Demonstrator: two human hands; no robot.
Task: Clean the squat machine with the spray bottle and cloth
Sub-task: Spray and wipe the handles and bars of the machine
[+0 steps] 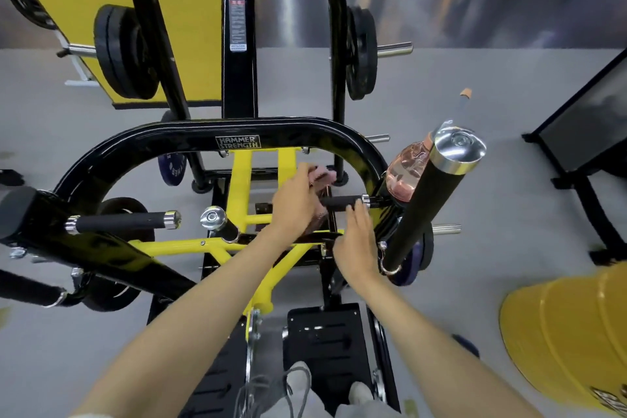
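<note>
Left hand (297, 202): fingers curled round soft, limp cloth (324, 177), best bunched against the handle (341, 203); right hand (356, 243): fingers straight, holding nothing.

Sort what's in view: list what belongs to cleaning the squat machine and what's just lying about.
Job: squat machine; pink cloth, gripped by the left hand; spray bottle, set on the machine; right hand, open.
Lying about: yellow drum; black-framed panel.
</note>
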